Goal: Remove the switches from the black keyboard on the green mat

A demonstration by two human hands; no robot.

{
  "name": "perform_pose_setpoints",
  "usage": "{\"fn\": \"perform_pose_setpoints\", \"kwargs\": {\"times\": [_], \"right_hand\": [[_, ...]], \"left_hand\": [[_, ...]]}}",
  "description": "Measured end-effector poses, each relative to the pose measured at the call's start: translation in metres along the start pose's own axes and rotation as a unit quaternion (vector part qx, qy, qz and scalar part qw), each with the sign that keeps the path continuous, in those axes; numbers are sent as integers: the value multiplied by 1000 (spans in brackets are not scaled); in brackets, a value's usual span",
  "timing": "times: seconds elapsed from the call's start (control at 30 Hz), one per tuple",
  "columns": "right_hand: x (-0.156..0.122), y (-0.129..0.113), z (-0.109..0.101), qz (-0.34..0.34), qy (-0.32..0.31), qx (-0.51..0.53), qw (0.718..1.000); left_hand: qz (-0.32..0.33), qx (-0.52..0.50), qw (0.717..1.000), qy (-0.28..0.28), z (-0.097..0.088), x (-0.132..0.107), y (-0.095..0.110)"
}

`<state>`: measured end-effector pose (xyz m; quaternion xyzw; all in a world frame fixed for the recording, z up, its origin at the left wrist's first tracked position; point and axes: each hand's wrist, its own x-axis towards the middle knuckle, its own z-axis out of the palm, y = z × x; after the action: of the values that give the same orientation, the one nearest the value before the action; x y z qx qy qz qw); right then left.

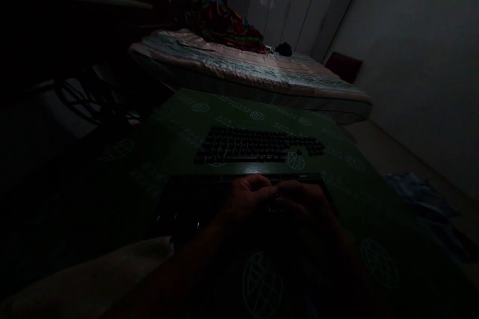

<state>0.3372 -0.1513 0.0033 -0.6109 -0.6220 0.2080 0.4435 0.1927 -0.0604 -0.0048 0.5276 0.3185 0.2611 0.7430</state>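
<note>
Both hands meet above a dark keyboard that lies near me on the green table. My left hand is closed, with thumb and finger pinched toward the other hand. My right hand is closed too, its fingertips touching or nearly touching the left ones. Whatever is between the fingertips is too small and dark to name. Beyond the keyboard, loose black keycaps are laid out in rows like a keyboard, with gaps at the right end. Shadow and my hands hide much of the keyboard.
The green table top carries white globe prints. A pale cloth lies at the near left. Behind the table stands a bed with a red patterned blanket. Clothes lie on the floor at right. The room is very dim.
</note>
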Motion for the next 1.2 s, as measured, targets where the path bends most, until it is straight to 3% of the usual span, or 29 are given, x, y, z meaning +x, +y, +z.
{"fn": "perform_pose_setpoints", "kwargs": {"times": [0.17,0.63,0.93,1.1,1.2], "right_hand": [[3,3,1,42,17,18,999],[12,-2,-3,71,-9,53,996],[15,-5,-8,45,-39,-17,998],[21,-5,-27,25,-86,-81,993],[36,12,-52,50,-68,-178,980]], "left_hand": [[19,4,1000,-3,-2,1,-2],[27,-16,999,11,-2,0,-1],[22,-33,999,6,-4,4,-9],[23,8,1000,0,-2,1,-7],[25,50,998,-2,3,-3,-7]]}}
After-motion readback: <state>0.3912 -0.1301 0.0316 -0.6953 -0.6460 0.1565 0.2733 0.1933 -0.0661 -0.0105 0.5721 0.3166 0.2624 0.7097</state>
